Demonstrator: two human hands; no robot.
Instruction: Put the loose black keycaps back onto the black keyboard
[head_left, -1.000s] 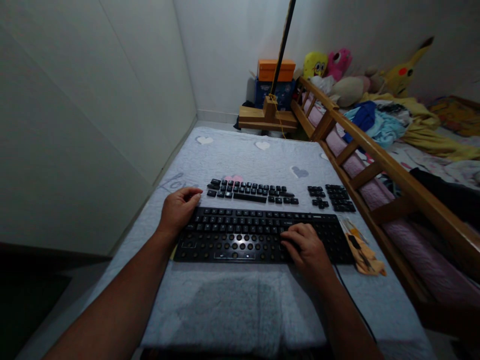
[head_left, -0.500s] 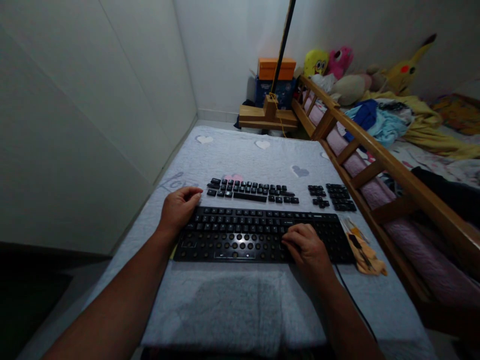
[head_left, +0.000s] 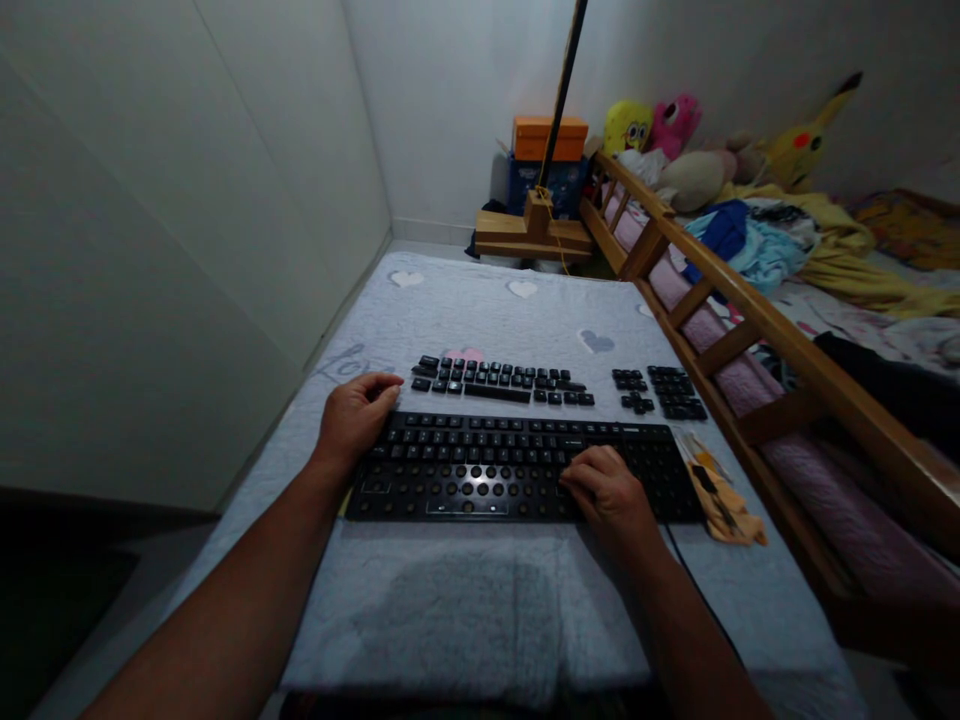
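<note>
A black keyboard (head_left: 469, 490) lies across the cloth-covered table; its upper rows have keycaps, while the lower rows and right-hand block show bare switches. My left hand (head_left: 360, 410) rests at the keyboard's upper left corner, fingers curled together; whatever they pinch, if anything, is too small to make out. Over the right part of the lower rows, my right hand (head_left: 604, 485) has its fingertips pressed together, hiding what is between them. Loose keycaps (head_left: 499, 393) lie in rows behind the keyboard, and more small groups of keycaps (head_left: 675, 390) sit at the back right.
An orange cloth (head_left: 731, 515) with small tools lies right of the keyboard, near a black cable (head_left: 701, 590). A wooden bed rail (head_left: 757, 325) runs along the table's right side. A wooden stand (head_left: 532, 235) with a pole is beyond the far edge.
The view has shifted very slightly. Both hands keep nearly the same places and finger poses at the keyboard.
</note>
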